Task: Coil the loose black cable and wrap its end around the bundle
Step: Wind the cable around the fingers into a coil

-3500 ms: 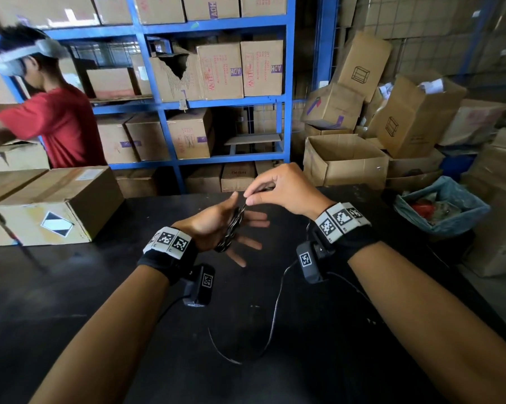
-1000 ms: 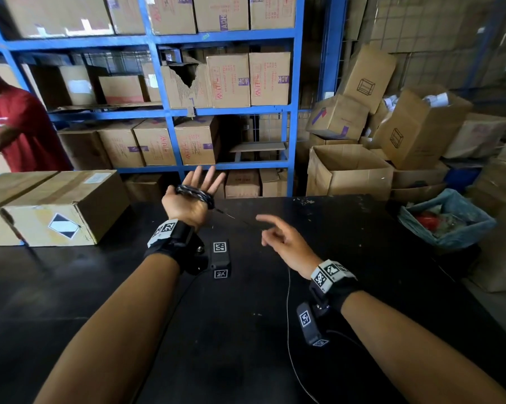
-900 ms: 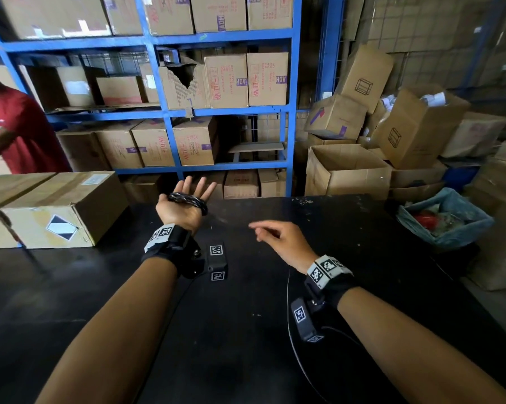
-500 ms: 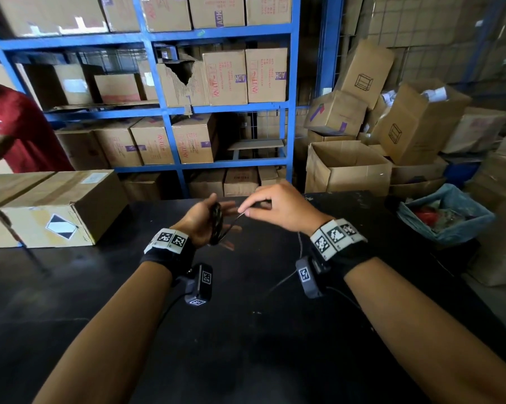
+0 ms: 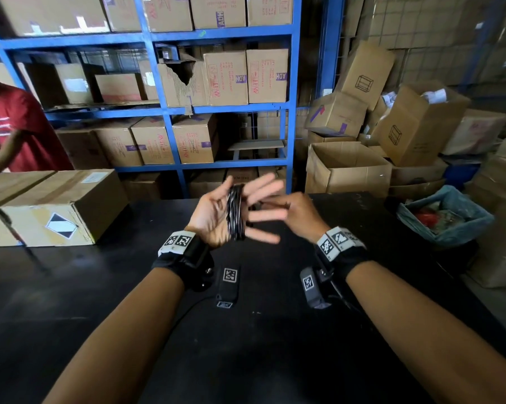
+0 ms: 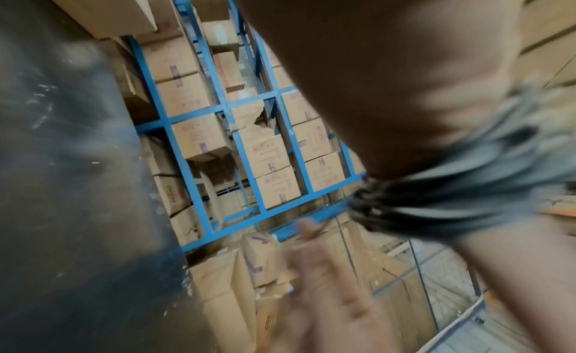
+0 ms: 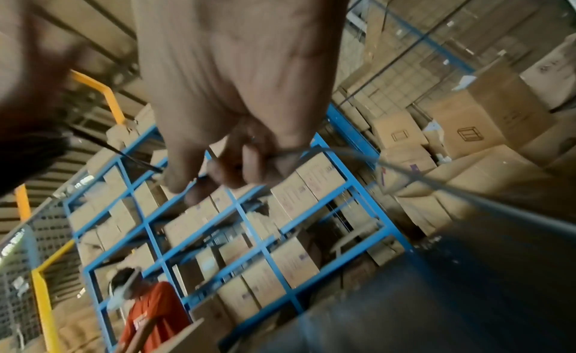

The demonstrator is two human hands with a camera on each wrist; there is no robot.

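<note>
our left hand (image 5: 217,212) is raised above the black worktop (image 5: 71,301), palm up and fingers spread straight, with the coiled black cable (image 5: 235,211) looped around the palm as a tight bundle. our right hand (image 5: 297,215) sits just beside those fingers, curled, pinching the free strand of cable (image 7: 343,152) between thumb and fingertips; the strand runs taut from the bundle and trails away past the wrist. a sealed cardboard box (image 5: 62,205) rests on the worktop to the left.
</note>
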